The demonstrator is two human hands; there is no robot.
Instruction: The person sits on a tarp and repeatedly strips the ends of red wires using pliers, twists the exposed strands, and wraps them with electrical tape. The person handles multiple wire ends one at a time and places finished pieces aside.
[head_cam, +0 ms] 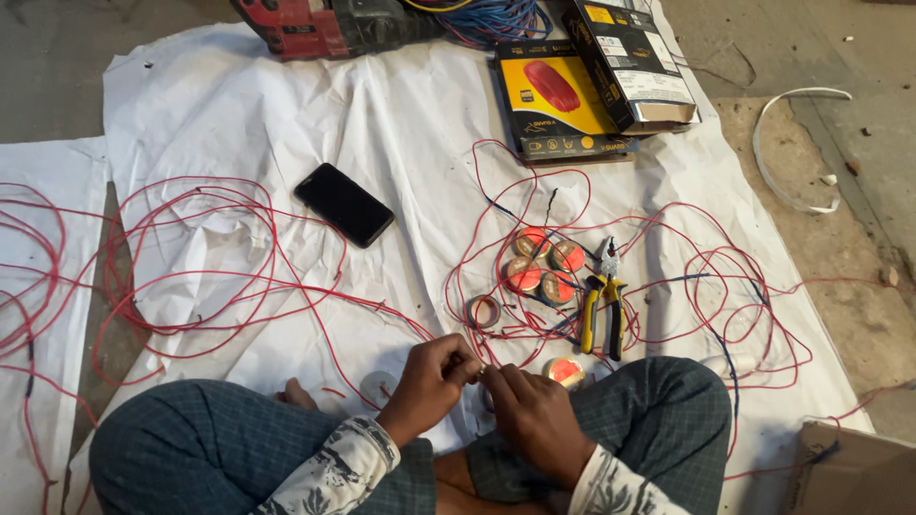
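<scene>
Wire (pixel 324 298) is pinched between left hand (pixel 431 381) and right hand (pixel 534 415), both grasping it, pliers (pixel 603 307) just beyond.

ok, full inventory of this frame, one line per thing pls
white sheet: one, spread on the floor
red wire: loose tangles, left and right of the sheet
phone: one, black, centre
pliers: one, yellow and black handles, right of centre
round orange discs: four clustered by the pliers, a fifth near the right knee
tape roll: one, beside the discs
boxes: two, yellow and black, top
power tool: red and black, top edge
blue wire coil: top edge
cardboard box: bottom right
left hand: pinching red wire
right hand: meets it at the wire
</scene>
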